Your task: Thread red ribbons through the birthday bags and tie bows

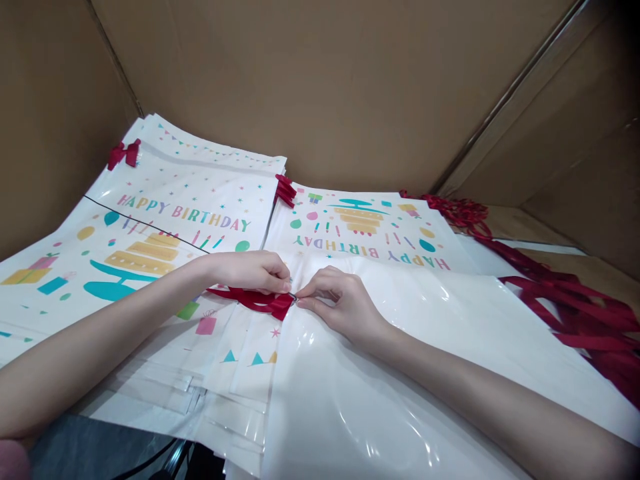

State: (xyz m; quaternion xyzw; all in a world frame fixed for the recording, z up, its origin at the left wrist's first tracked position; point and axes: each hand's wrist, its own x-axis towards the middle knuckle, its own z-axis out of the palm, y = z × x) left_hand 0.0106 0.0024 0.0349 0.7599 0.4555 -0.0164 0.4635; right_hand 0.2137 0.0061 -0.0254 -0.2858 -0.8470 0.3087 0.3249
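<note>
My left hand [263, 272] is closed in a pinch near the left edge of a blank white plastic sheet [350, 400]. Facing it, fingertips almost touching, my right hand [340, 303] pinches a small dark end at that same edge; what exactly it is, I cannot make out. A red ribbon [260, 301] lies just under and below my left fingers, over printed sheets. Left of my hands is a stack of white "Happy Birthday" sheets [190, 180], crossed by a thin dark cord [145, 223].
Behind the blank sheet lie more birthday sheets [360, 213]. Red bows sit at the left stack's corner [124, 155] and between the stacks [285, 191]. Loose red ribbons [575, 307] spread along the right. Brown cardboard walls [300, 80] rise behind and at both sides.
</note>
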